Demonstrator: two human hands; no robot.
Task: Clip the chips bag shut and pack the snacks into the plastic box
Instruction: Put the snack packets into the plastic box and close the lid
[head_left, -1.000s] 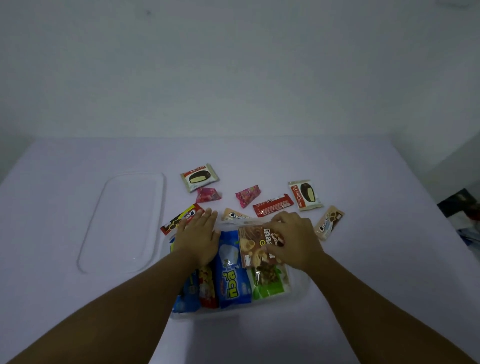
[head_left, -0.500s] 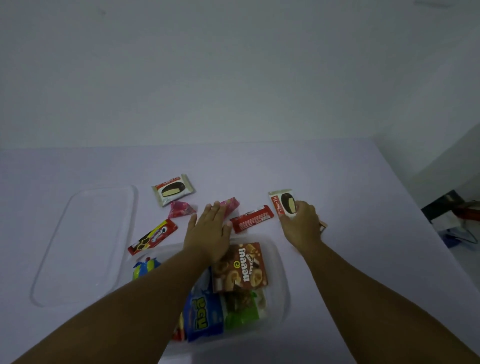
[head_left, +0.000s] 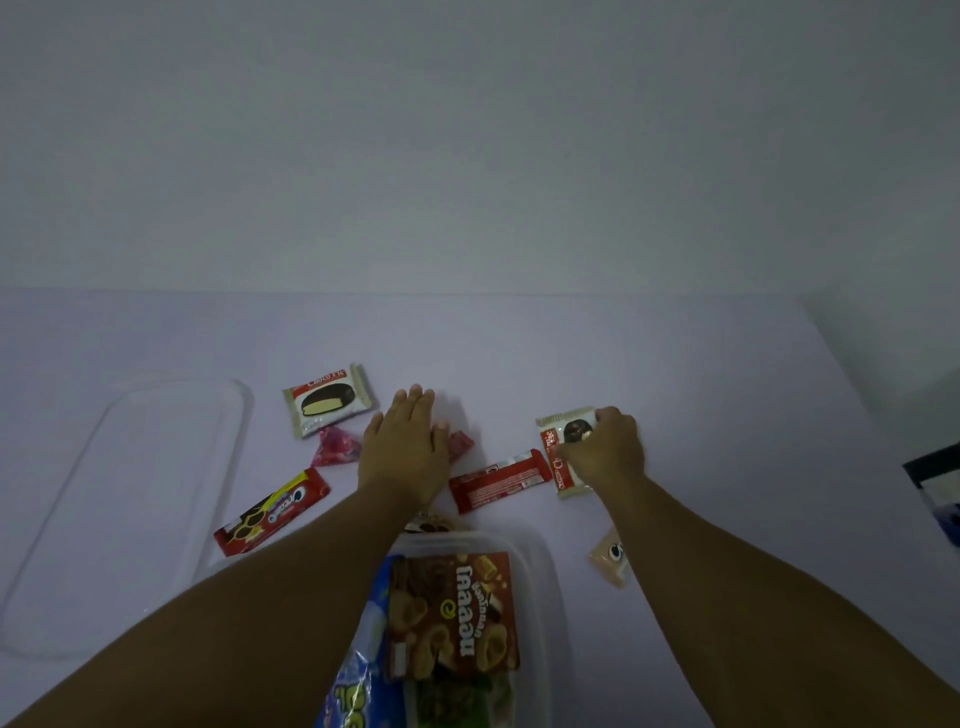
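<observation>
The clear plastic box (head_left: 543, 577) lies at the bottom centre, holding a brown snack bag (head_left: 452, 618), a blue bag (head_left: 353, 675) and a green packet (head_left: 452, 696). My right hand (head_left: 605, 452) grips a choco pie packet (head_left: 561, 457) that lies on the table beyond the box. My left hand (head_left: 405, 447) lies flat, fingers extended, over a pink candy (head_left: 461, 446), with nothing gripped. Loose on the table are a red wafer bar (head_left: 498, 480), a second choco pie packet (head_left: 330, 400), another pink candy (head_left: 335, 447), a red Oreo pack (head_left: 272, 512) and a beige mini packet (head_left: 613, 556).
The box's clear lid (head_left: 124, 509) lies flat at the left of the table. A small packet (head_left: 426, 522) peeks out under my left forearm at the box's far rim. Dark objects (head_left: 935, 483) sit past the table's right edge. A pale wall stands behind the table.
Both hands left the box and reached forward. My right hand let go of the brown snack bag and closed on the choco pie packet; my left hand slid onto the pink candy.
</observation>
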